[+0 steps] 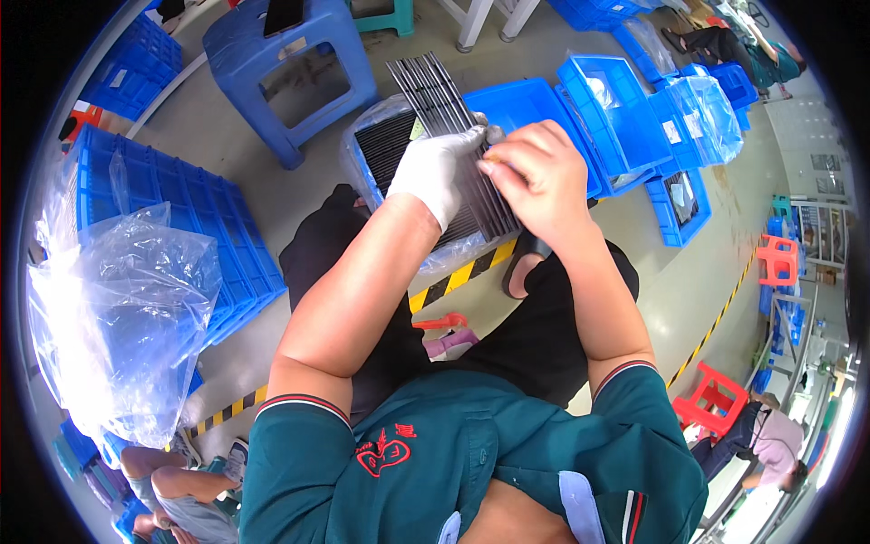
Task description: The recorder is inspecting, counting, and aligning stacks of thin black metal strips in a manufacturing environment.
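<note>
My left hand (438, 168), in a white glove, grips a stack of thin dark grey flat strips (437, 88) that fans out away from me. My bare right hand (536, 177) is curled over the same stack near its near end, fingertips pinching at the strips. Below the hands a blue bin lined with clear plastic (381, 136) holds more of the dark strips in rows. I am seated, black trousers under my arms.
A blue plastic stool (290, 63) stands beyond the bin. Blue bins (616, 113) lie to the right, blue crates with a clear plastic bag (127, 299) to the left. Red stools (716, 399) and another person sit at right. Yellow-black tape (453, 279) crosses the floor.
</note>
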